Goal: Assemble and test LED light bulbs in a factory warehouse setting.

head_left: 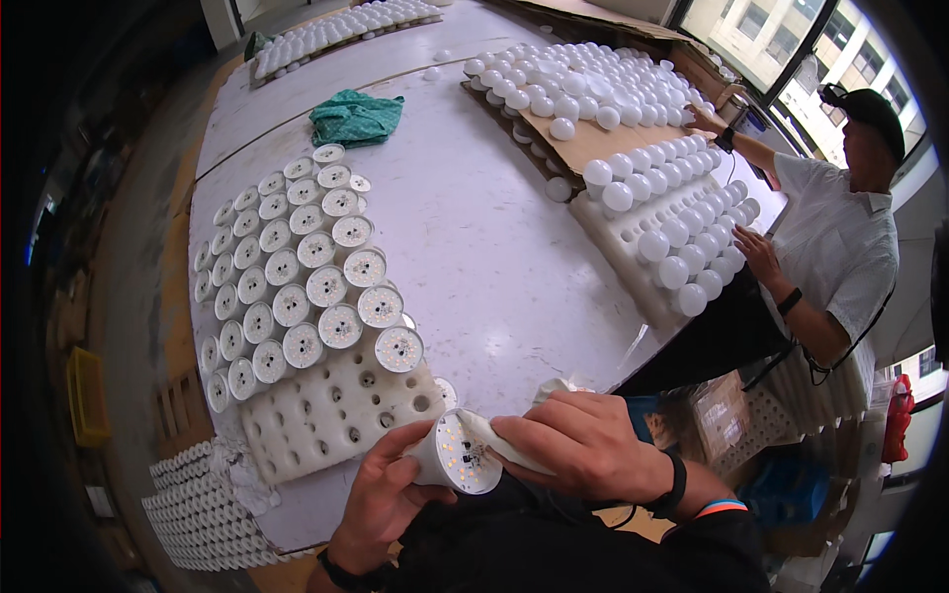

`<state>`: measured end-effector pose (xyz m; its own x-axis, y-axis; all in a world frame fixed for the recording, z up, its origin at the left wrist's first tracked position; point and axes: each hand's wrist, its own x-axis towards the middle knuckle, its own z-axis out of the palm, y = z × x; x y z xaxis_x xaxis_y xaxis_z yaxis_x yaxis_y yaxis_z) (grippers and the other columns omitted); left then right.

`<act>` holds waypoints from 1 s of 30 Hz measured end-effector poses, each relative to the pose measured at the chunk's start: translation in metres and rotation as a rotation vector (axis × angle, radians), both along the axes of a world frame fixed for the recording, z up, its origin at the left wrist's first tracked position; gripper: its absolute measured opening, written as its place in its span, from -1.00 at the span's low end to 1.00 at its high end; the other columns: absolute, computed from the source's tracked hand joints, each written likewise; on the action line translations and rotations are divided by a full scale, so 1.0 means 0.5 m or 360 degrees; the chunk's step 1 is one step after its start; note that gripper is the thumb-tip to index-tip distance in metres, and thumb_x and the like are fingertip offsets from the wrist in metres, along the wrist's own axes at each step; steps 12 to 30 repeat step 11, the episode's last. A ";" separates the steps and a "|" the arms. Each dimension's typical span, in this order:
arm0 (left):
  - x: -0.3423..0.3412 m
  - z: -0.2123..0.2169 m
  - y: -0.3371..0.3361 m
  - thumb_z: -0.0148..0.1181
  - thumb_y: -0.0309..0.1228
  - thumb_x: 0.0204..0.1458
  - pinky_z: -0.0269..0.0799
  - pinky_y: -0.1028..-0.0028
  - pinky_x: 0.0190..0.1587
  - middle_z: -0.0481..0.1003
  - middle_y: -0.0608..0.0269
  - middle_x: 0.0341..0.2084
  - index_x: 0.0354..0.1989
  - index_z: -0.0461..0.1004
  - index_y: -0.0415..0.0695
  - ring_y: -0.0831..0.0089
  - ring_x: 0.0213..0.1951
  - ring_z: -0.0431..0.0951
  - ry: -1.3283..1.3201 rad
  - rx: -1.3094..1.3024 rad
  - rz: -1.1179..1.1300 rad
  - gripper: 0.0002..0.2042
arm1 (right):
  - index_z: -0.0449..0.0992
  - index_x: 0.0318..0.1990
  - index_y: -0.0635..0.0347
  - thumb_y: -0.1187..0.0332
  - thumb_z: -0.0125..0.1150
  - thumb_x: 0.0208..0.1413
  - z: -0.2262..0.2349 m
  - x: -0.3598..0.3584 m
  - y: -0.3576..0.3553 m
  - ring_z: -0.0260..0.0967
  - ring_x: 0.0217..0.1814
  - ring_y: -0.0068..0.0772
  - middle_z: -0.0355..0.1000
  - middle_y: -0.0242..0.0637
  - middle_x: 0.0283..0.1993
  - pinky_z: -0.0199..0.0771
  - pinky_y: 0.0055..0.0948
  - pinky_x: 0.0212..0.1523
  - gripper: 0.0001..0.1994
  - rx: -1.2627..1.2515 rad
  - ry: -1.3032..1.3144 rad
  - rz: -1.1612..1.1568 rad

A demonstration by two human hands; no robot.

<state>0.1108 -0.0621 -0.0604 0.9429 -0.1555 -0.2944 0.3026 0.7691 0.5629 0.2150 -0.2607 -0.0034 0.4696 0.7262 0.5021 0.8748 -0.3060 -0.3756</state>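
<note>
Close to my body, my left hand is closed around a white LED bulb base, its round board with yellow LED chips tilted up and to the right. My right hand grips a soft white tapering thing, whose tip touches the rim of the board. A further white part of it pokes out above the fingers; whether it is a cloth or a squeeze bag I cannot tell. Left of my hands, rows of similar bulb bases stand upright in a white foam tray; its nearest holes show bare.
Across the table, a co-worker touches white bulb domes in a foam tray. More domes lie on cardboard behind. A green cloth lies beyond the bases. Stacked bases stand lower left.
</note>
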 end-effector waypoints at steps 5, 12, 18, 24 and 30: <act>-0.006 0.010 -0.004 -0.01 -0.44 0.00 0.49 0.24 -0.17 0.33 0.00 -0.07 0.06 0.19 -0.25 0.20 -0.11 0.43 -0.0037 0.0072 0.0127 -0.59 | 0.37 -0.39 0.16 0.33 0.25 -0.24 -0.004 0.003 0.000 0.23 -0.63 -0.50 0.16 -0.42 -0.62 0.18 -0.51 -0.69 -0.76 -0.0007 0.0020 0.0005; -0.012 -0.004 0.010 0.01 -0.58 -0.11 0.33 0.15 0.01 0.07 0.01 0.14 0.03 0.26 -0.18 0.16 0.10 0.23 -0.0293 0.0250 0.0097 -0.57 | 0.34 -0.43 0.14 0.32 0.24 -0.23 -0.008 0.002 -0.004 0.26 -0.60 -0.48 0.18 -0.40 -0.61 0.22 -0.52 -0.68 -0.78 -0.0122 0.0049 -0.0002; -0.012 -0.004 0.010 0.01 -0.58 -0.11 0.33 0.15 0.01 0.07 0.01 0.14 0.03 0.26 -0.18 0.16 0.10 0.23 -0.0293 0.0250 0.0097 -0.57 | 0.34 -0.43 0.14 0.32 0.24 -0.23 -0.008 0.002 -0.004 0.26 -0.60 -0.48 0.18 -0.40 -0.61 0.22 -0.52 -0.68 -0.78 -0.0122 0.0049 -0.0002; -0.012 -0.004 0.010 0.01 -0.58 -0.11 0.33 0.15 0.01 0.07 0.01 0.14 0.03 0.26 -0.18 0.16 0.10 0.23 -0.0293 0.0250 0.0097 -0.57 | 0.34 -0.43 0.14 0.32 0.24 -0.23 -0.008 0.002 -0.004 0.26 -0.60 -0.48 0.18 -0.40 -0.61 0.22 -0.52 -0.68 -0.78 -0.0122 0.0049 -0.0002; -0.012 -0.004 0.010 0.01 -0.58 -0.11 0.33 0.15 0.01 0.07 0.01 0.14 0.03 0.26 -0.18 0.16 0.10 0.23 -0.0293 0.0250 0.0097 -0.57 | 0.34 -0.43 0.14 0.32 0.24 -0.23 -0.008 0.002 -0.004 0.26 -0.60 -0.48 0.18 -0.40 -0.61 0.22 -0.52 -0.68 -0.78 -0.0122 0.0049 -0.0002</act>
